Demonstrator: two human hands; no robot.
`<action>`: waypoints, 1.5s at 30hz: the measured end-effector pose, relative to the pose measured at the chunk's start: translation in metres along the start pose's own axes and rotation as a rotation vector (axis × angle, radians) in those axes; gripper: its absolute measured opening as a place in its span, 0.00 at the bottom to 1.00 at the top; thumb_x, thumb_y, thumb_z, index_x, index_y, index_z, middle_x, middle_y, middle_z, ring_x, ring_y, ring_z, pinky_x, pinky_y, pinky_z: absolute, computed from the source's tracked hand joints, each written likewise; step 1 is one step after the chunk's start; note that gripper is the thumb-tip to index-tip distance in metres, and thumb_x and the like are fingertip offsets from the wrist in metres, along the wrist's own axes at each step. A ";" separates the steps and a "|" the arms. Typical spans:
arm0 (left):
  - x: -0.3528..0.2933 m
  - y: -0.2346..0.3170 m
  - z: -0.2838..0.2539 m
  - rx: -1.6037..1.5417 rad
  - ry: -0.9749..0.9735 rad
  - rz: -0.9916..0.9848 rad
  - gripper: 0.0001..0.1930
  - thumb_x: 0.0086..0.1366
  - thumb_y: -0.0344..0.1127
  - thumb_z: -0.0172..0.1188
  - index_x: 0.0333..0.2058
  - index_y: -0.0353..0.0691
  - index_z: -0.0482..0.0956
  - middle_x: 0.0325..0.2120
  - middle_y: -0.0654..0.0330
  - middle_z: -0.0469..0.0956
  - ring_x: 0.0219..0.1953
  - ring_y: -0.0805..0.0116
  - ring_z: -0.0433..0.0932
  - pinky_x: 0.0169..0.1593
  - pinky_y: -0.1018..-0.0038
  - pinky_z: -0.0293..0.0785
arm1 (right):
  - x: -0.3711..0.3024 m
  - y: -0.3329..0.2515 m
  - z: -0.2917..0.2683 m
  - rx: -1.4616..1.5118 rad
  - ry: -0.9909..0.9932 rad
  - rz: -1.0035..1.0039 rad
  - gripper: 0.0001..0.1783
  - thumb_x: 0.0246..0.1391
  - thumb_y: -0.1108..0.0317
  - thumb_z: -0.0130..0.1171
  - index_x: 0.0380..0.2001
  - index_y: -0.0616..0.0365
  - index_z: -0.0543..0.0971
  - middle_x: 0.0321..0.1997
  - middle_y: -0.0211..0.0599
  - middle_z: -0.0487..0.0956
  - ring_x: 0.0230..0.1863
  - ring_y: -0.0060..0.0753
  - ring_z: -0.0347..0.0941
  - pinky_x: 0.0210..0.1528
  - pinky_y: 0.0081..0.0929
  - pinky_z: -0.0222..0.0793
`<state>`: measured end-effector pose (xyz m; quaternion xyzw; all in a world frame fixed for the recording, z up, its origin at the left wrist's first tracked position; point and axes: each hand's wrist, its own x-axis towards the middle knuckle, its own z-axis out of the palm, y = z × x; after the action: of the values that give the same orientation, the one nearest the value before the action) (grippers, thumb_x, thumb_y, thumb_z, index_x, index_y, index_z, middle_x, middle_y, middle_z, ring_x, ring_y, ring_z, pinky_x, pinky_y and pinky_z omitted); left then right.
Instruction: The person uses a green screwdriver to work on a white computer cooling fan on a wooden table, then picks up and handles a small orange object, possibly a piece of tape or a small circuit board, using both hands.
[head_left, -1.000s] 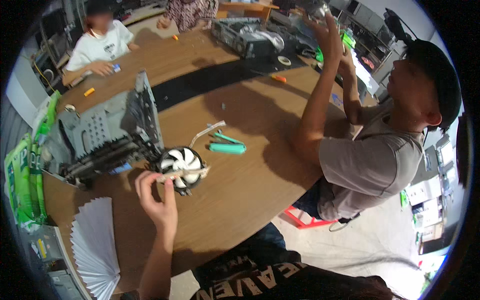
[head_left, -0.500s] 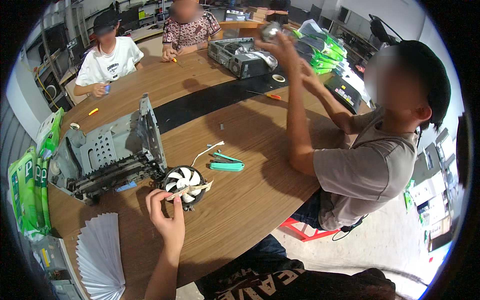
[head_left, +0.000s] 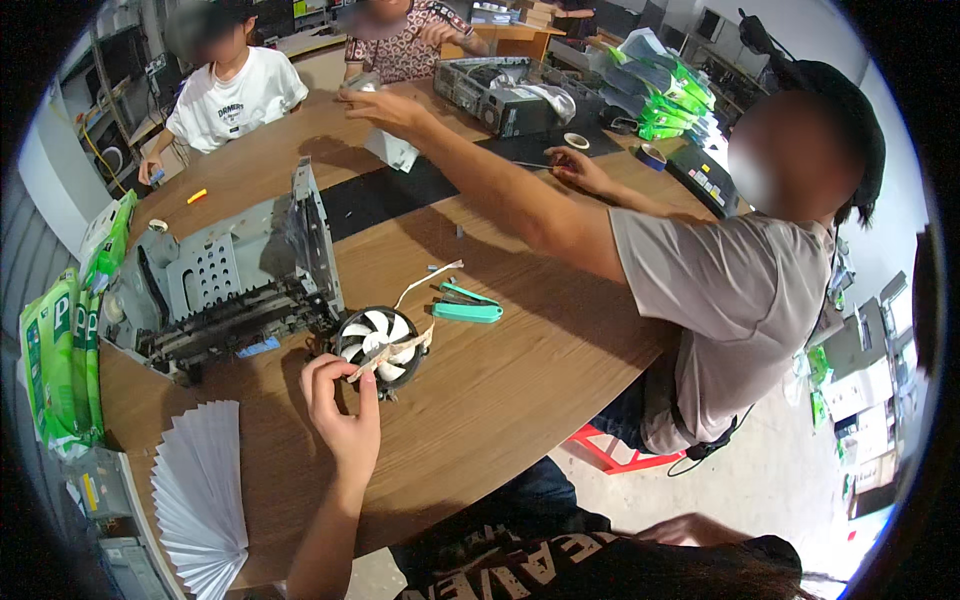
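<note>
My left hand [head_left: 345, 415] reaches over the table. Its thumb and fingers pinch the near end of a crumpled off-white strip [head_left: 405, 348], which lies across a round computer fan [head_left: 362, 345]. The fan has white blades and a dark frame and rests flat on the table, with a pale cable [head_left: 425, 280] stretching away behind it. Just right of the fan lies a teal-handled folding tool [head_left: 467, 312]. Low at the right, against my dark shirt, a bit of skin of my right hand or forearm [head_left: 685, 528] shows; its fingers cannot be made out.
A metal equipment chassis [head_left: 215, 290] stands left of the fan. A pleated white paper fan [head_left: 205, 500] and green packs [head_left: 60, 370] line the left side. At right, a co-worker's arm [head_left: 520, 200] stretches across the table. An opened computer case [head_left: 505, 95] stands farther back.
The co-worker at right has swung an arm leftward across the table, with a pale object below that hand. My left hand keeps its pinch on the strip. Skin now shows low at right.
</note>
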<state>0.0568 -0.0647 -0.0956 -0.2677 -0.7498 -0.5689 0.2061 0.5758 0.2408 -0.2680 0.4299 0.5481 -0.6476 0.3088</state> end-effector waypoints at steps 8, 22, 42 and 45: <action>0.000 0.004 0.000 0.027 -0.006 0.057 0.09 0.54 0.22 0.63 0.32 0.35 0.72 0.37 0.54 0.70 0.41 0.57 0.70 0.48 0.66 0.65 | 0.021 -0.051 -0.006 0.126 -0.143 -0.284 0.50 0.41 0.83 0.59 0.69 0.56 0.51 0.59 0.41 0.73 0.58 0.37 0.70 0.61 0.36 0.65; -0.011 -0.022 0.009 0.109 -0.069 0.142 0.09 0.62 0.31 0.64 0.35 0.34 0.73 0.37 0.57 0.71 0.41 0.62 0.70 0.48 0.66 0.67 | 0.067 -0.161 0.038 0.998 0.038 -0.642 0.49 0.42 0.82 0.48 0.70 0.45 0.48 0.66 0.52 0.63 0.62 0.51 0.67 0.63 0.44 0.67; -0.012 -0.024 0.007 0.100 -0.066 0.090 0.08 0.62 0.28 0.62 0.34 0.34 0.71 0.37 0.58 0.70 0.41 0.64 0.69 0.47 0.67 0.68 | 0.092 -0.128 0.032 1.084 -0.128 -0.721 0.41 0.58 0.30 0.40 0.62 0.49 0.66 0.55 0.41 0.76 0.53 0.41 0.75 0.58 0.54 0.67; -0.005 -0.011 0.012 0.160 -0.124 0.250 0.08 0.60 0.28 0.62 0.32 0.34 0.71 0.36 0.55 0.70 0.41 0.58 0.70 0.48 0.63 0.67 | 0.092 -0.099 0.032 0.853 -0.011 -0.729 0.36 0.60 0.39 0.49 0.64 0.47 0.62 0.58 0.29 0.71 0.56 0.27 0.68 0.62 0.47 0.62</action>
<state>0.0536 -0.0564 -0.1096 -0.3763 -0.7647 -0.4598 0.2493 0.4417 0.2371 -0.3055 0.2960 0.3490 -0.8791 -0.1332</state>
